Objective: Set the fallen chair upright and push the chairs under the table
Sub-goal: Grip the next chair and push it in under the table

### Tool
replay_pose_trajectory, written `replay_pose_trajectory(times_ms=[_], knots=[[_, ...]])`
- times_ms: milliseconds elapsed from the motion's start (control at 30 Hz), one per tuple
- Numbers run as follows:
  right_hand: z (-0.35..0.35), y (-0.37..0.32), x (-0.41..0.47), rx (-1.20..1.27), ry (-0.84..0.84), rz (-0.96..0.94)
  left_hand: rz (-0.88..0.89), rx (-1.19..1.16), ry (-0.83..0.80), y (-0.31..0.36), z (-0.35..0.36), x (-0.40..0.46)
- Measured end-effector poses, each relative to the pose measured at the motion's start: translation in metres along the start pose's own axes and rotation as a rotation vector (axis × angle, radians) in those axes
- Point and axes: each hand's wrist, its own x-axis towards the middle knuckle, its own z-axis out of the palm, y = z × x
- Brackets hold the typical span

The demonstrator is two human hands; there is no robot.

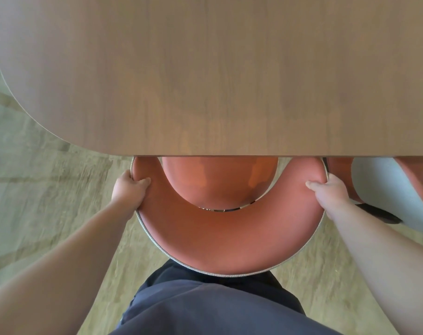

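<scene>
Matt wood table [205, 81], cloth chair [229, 238]

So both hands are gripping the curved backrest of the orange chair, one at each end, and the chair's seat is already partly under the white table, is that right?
Not quite: the table is brown wood, not white, as the head view shows. The rest holds: the left hand and the right hand grip the curved backrest of the orange chair, one at each end, and its seat is partly under the table edge.

Dining room: wooden table [205, 68], cushioned chairs [229, 238].
</scene>
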Motion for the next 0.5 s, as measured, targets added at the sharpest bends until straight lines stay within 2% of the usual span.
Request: replay_pose_trajectory(times_ms=[233,500], knots=[[0.003,-0.005,0.003,-0.019,0.041,-0.040,-0.004,-0.020,0.013,0.001,0.003,0.001],[0.002,-0.016,-0.002,-0.015,0.003,0.022,-0.010,-0.025,-0.010,0.009,0.001,0.002]])
